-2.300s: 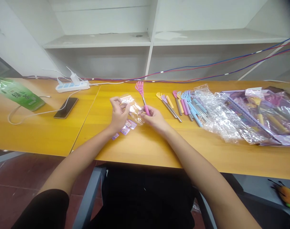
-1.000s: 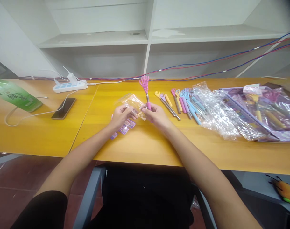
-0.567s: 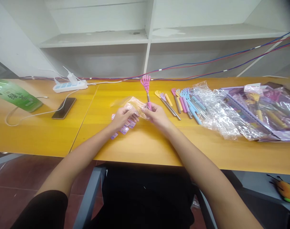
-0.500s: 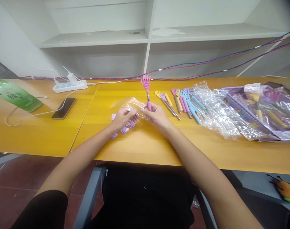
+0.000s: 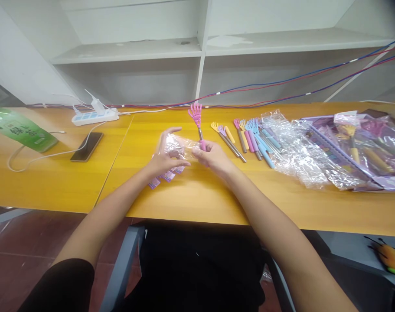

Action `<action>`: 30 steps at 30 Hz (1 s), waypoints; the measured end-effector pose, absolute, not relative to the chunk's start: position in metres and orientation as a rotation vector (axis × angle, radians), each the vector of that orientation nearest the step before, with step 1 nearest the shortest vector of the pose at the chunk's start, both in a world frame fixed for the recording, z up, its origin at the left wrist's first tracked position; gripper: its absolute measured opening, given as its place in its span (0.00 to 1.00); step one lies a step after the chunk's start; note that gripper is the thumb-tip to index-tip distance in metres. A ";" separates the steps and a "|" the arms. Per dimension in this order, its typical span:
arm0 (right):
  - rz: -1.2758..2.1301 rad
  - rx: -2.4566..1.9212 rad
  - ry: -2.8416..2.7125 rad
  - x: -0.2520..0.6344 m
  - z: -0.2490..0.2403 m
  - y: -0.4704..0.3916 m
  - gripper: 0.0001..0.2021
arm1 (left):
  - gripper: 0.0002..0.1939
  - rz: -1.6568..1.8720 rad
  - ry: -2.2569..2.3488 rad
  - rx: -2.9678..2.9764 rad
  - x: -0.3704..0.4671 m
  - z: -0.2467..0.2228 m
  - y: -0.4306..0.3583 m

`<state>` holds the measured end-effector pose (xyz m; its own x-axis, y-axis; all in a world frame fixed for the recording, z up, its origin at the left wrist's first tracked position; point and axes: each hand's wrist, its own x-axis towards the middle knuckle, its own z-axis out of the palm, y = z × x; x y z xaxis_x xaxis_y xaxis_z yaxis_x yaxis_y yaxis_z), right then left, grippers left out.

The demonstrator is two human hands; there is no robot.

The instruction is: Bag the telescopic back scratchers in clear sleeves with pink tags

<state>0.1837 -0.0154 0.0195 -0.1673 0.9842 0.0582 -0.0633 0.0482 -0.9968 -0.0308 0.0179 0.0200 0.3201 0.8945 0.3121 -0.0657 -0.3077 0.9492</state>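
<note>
My right hand [image 5: 213,157] is closed round the pink handle of a back scratcher [image 5: 195,115], whose hand-shaped head points up and away from me. Its thumb and fingers also pinch the edge of a clear plastic bag [image 5: 181,145]. My left hand [image 5: 167,157] has its fingers and thumb spread wide, with the bag lying against the palm and between the fingers. Partly hidden under the left hand, several small purple printed cards [image 5: 168,175] lie on the table.
Several back scratchers [image 5: 249,138] lie to the right, beside a heap of clear bags [image 5: 304,151] and a purple box [image 5: 373,184] with packed scratchers. At left are a phone [image 5: 86,147], a power strip [image 5: 95,117] and a green package [image 5: 24,130]. Cables run along the back.
My left hand has opened from a pinch on the bag to spread fingers. The back scratcher in my right hand has tilted slightly to the left.
</note>
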 end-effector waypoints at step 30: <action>0.133 -1.428 -1.719 0.252 0.026 -0.001 0.34 | 0.34 1.389 0.760 1.378 -0.034 0.018 0.041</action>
<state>0.2517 -0.0008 0.0263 0.0394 0.8400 0.5411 0.7466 0.3351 -0.5747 -0.0345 0.0411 0.0181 0.1439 0.9292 0.3405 -0.2139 -0.3067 0.9274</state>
